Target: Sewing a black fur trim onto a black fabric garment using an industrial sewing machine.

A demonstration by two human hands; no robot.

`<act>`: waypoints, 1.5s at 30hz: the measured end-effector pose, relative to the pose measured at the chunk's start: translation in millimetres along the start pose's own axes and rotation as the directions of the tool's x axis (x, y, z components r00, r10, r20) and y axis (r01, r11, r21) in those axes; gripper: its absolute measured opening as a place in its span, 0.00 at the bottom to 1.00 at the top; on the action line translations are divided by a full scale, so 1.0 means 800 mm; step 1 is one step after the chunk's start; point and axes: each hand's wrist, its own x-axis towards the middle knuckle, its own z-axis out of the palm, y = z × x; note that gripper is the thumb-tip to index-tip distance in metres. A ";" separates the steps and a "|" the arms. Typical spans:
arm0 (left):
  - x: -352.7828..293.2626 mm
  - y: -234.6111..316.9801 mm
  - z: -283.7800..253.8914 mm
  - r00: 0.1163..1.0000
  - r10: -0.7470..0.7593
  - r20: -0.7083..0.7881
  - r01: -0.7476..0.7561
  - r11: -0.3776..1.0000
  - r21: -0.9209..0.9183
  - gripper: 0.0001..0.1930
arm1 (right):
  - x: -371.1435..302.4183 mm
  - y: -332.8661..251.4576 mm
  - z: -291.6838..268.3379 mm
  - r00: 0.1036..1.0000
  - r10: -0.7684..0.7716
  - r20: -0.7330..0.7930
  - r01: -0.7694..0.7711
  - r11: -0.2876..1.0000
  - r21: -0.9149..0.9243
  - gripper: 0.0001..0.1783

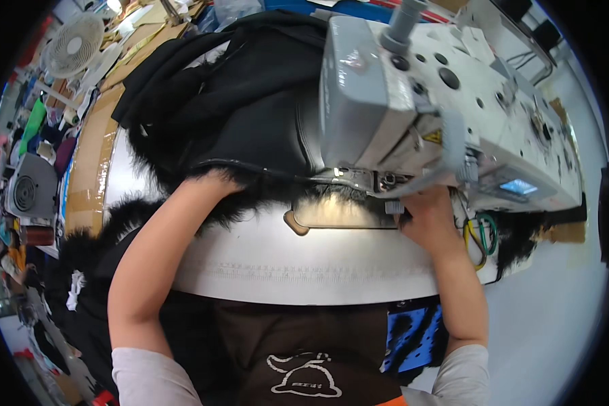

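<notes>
Apron (264,365): brown, nearest.
Right hand (427,215): beside the sewing machine (365,101); cannot tell its grip.
Left hand (218,183): at the furry-edged cloth (250,128), grip hidden too.
Cloth: black, across the table (250,271), reaching the machine.
Fan (75,44): far left.

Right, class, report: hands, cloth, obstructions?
Left hand partly hidden by black furry cloth. Right hand beside sewing machine, grip unclear. Looped green handle near right wrist.

Pale grey sleeves (154,380); dark brown garment (250,342), white outline print (307,392), orange patch (391,401); hands (430,218) bare.
</notes>
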 end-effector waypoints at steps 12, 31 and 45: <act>0.021 0.093 -0.087 0.926 0.305 -0.222 -0.311 0.950 0.010 0.21 | 0.024 -0.064 0.011 0.997 -0.076 0.021 0.079 0.971 -0.224 0.23; 0.017 0.064 -0.025 0.897 0.371 -0.240 -0.363 0.929 0.079 0.18 | 0.024 -0.027 0.018 0.989 0.021 0.143 -0.021 1.000 0.001 0.11; 0.024 0.090 -0.018 0.912 0.350 -0.211 -0.347 0.936 0.052 0.17 | 0.004 -0.020 0.002 1.000 -0.009 -0.007 0.008 0.997 -0.070 0.24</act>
